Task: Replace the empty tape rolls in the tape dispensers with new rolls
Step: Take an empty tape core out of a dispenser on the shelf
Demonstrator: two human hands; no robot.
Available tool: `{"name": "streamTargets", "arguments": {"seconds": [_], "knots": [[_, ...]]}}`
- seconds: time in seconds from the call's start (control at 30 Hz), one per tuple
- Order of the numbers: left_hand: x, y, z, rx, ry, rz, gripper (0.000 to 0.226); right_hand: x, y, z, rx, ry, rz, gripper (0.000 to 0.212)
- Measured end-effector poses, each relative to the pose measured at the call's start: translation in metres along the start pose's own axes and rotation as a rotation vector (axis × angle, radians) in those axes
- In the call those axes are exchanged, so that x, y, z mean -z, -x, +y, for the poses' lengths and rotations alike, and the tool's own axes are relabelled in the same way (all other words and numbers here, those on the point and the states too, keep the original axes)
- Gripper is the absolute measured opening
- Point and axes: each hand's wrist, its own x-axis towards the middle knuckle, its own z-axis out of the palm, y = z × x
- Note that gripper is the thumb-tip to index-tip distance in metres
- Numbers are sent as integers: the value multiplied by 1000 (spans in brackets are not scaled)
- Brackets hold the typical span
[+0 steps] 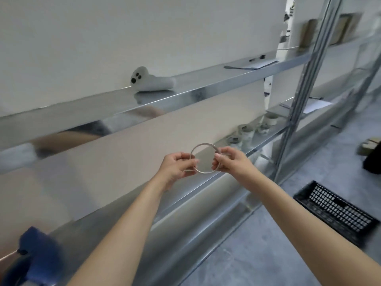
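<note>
A thin pale ring, an empty tape roll core (203, 144), is held up in front of the metal shelving. My left hand (177, 165) pinches its left side and my right hand (231, 159) pinches its right side. Several tape rolls (245, 131) stand on the lower shelf (268, 137) just behind and to the right of my hands. A blue object, perhaps a tape dispenser (35, 256), is blurred at the bottom left corner.
A white handheld controller (152, 80) lies on the upper metal shelf (206, 87). Papers (251, 64) sit farther right on that shelf. A black plastic crate (332, 209) lies on the grey floor at the right. An upright shelf post (305, 79) stands to the right.
</note>
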Motion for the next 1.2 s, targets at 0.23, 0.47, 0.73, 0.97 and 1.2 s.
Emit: {"name": "streamTargets", "arguments": {"seconds": [0.23,0.47,0.73,0.97,1.2], "knots": [[-106,-52,-1,-7,4,-133,38,107,-2,-6,-2,-4,132,24],[-179,-90,6,70,79,-308,10,184,-4,-9,-11,-31,249,30],[-232,-134,13,64,129,-375,11,241,-30,-10,-29,-49,345,18],[-250,-197,20,53,130,-353,4,274,-81,-17,-34,-91,318,18],[-251,-264,25,55,133,-288,11,299,-148,-13,-70,-110,279,24]]}}
